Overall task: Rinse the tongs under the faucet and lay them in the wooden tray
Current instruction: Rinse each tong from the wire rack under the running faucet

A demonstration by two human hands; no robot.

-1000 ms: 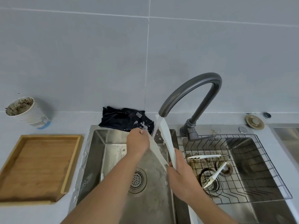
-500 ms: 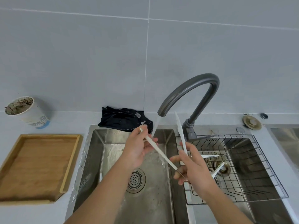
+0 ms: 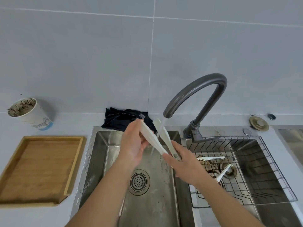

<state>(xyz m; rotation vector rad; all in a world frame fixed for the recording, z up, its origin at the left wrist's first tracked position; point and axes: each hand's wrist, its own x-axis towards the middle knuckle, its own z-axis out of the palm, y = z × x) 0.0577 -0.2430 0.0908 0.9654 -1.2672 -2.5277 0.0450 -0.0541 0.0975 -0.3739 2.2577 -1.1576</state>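
Note:
White plastic tongs (image 3: 164, 139) are held over the left sink basin (image 3: 114, 161), spread in a V under the running stream from the dark curved faucet (image 3: 195, 92). My left hand (image 3: 134, 145) grips the left arm of the tongs near its tip. My right hand (image 3: 183, 163) holds the hinge end, lower right. The wooden tray (image 3: 41, 167) lies on the counter left of the sink with nothing in it.
A wire rack (image 3: 262, 169) sits in the right basin with two more white tongs (image 3: 213, 158) inside. A dirty paper cup (image 3: 31, 114) stands behind the tray. A black cloth (image 3: 121, 118) lies behind the sink. A brass plug (image 3: 259, 122) rests at far right.
Both hands swung the tongs back left under the stream, after they had been drawn away from the water half a second ago. The head view shifted slightly.

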